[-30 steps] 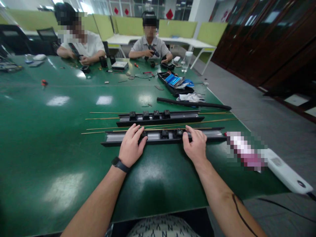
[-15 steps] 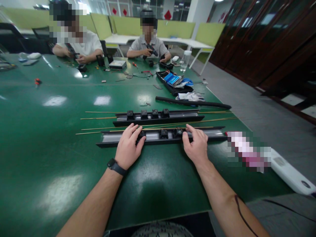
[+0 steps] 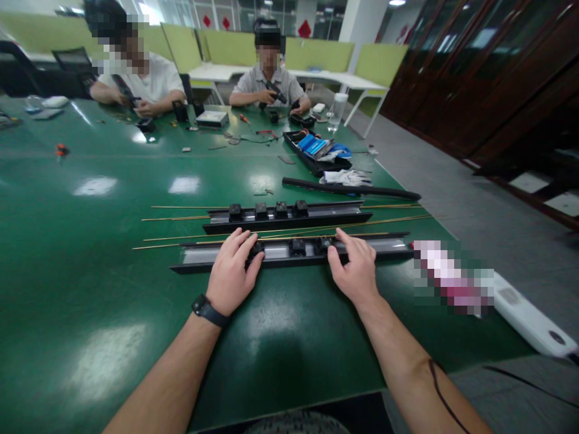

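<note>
My left hand (image 3: 231, 271), with a dark watch (image 3: 208, 310) at the wrist, curls its thumb and fingers around a black block (image 3: 257, 248) in the near channel. That block is partly covered by the fingers. My right hand (image 3: 355, 265) has its thumb and forefinger at the right end of another black block (image 3: 322, 244), the thumb against its side. Between them a third black block (image 3: 297, 246) sits untouched. All three are in a long black channel strip (image 3: 280, 263) with a pale inner floor. Thin brass-coloured rods (image 3: 169, 237) lie along its far side.
A second channel strip (image 3: 332, 220) with several black blocks lies behind. Farther back are a black tube (image 3: 348, 187), gloves (image 3: 346, 177) and a black tray (image 3: 312, 155). A white power strip (image 3: 529, 316) lies at right. Two people sit across the green table (image 3: 113, 241).
My right hand has moved slightly left, its thumb closer in against the block. The left hand keeps its place on its block. The whole view has shifted a little.
</note>
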`<action>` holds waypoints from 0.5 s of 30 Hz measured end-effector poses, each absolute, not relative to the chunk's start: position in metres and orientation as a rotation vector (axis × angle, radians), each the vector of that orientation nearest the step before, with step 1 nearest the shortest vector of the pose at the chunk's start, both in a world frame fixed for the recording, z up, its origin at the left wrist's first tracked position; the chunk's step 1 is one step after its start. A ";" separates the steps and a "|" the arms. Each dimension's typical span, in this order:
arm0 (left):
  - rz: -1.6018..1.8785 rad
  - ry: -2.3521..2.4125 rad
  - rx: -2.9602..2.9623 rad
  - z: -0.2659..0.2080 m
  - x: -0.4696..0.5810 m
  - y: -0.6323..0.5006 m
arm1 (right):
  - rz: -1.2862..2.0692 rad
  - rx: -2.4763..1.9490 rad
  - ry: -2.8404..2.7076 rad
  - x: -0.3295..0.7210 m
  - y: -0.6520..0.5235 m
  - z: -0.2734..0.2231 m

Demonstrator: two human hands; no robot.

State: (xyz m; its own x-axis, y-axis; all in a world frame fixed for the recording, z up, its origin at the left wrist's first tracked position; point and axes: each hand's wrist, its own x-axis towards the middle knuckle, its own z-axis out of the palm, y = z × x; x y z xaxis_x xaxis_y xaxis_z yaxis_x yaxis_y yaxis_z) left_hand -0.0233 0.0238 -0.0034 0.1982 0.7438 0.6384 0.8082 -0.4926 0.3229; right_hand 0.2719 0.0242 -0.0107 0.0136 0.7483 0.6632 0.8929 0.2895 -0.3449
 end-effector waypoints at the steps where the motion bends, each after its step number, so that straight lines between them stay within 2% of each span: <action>1: -1.181 -1.536 -2.365 -0.003 -0.023 0.024 | -0.231 -1.489 -1.763 0.272 0.024 -0.011; 15: -1.187 -1.553 -2.377 -0.003 -0.023 0.023 | -0.144 -1.477 -1.727 0.271 0.022 -0.007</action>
